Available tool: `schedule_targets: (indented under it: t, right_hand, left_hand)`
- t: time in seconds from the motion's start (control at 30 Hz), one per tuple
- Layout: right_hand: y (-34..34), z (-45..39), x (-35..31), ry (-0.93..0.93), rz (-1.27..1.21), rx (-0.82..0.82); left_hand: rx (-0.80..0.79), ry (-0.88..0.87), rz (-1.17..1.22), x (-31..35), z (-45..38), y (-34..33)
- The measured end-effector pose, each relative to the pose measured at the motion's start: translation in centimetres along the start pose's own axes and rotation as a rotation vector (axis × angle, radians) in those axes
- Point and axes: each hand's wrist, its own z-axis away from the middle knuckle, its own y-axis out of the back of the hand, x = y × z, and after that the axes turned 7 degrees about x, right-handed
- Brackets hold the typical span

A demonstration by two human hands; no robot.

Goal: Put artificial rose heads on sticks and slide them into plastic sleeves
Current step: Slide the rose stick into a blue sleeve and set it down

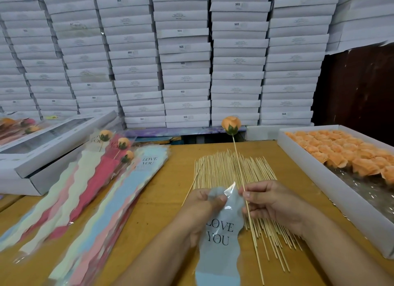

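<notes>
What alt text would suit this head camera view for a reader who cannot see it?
The right hand pinches a stick topped with an orange rose head, while the left hand holds a blue "LOVE YOU" sleeve. Loose sticks lie beneath on the table.

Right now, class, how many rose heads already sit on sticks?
4 clearly. One rose stands on the stick pinched by the right hand. Three lie on the sleeve pile at left. The blurry far-left box may hold more.
</notes>
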Motion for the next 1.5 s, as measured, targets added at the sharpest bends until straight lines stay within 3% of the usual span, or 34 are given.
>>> schedule_targets:
  t: [0.43, 0.7, 0.87, 1.3, 1.5]
  right_hand:
    - [0.1, 0.2, -0.6, 0.015, -0.032, 0.064]
    - [0.5, -0.9, -6.3, 0.198, -0.1, 0.431]
    - [0.4, -1.4, -10.9, 0.356, -0.117, 0.53]
    - [-0.2, -1.3, -9.3, 0.291, -0.007, 0.478]
    - [-0.3, -1.1, -9.9, 0.361, -0.066, 0.608]
  left_hand:
    - [0.023, 0.067, -0.013, 0.4, 0.5, 0.7]
    - [-0.006, 0.105, -0.016, 0.4, 0.4, 0.7]
    - [-0.014, 0.103, -0.002, 0.4, 0.4, 0.6]
    - [-0.014, 0.078, -0.016, 0.4, 0.4, 0.7]
    - [-0.031, 0.078, -0.015, 0.4, 0.5, 0.7]
